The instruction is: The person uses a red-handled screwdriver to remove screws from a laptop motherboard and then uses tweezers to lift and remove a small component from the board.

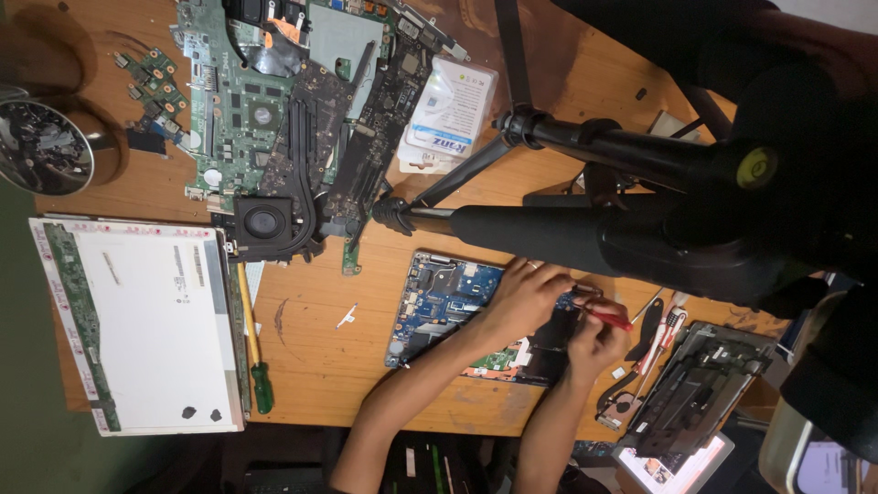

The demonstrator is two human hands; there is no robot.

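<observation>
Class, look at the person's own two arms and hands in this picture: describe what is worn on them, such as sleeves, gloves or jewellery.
Both forearms are bare: no sleeves reach into view and no gloves are worn. The left hand and the right hand show no wristwatch or bracelet. Whether a ring is worn is too small to tell.

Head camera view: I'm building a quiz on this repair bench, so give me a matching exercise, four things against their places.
Things:
1. screwdriver
2. white screen panel
3. metal bowl
4. blue circuit board

Places:
A. under the two hands
B. far upper left corner
C. lower left of the table
D. along the panel's right edge

Pairs: 1-D, 2-C, 3-B, 4-A
</observation>
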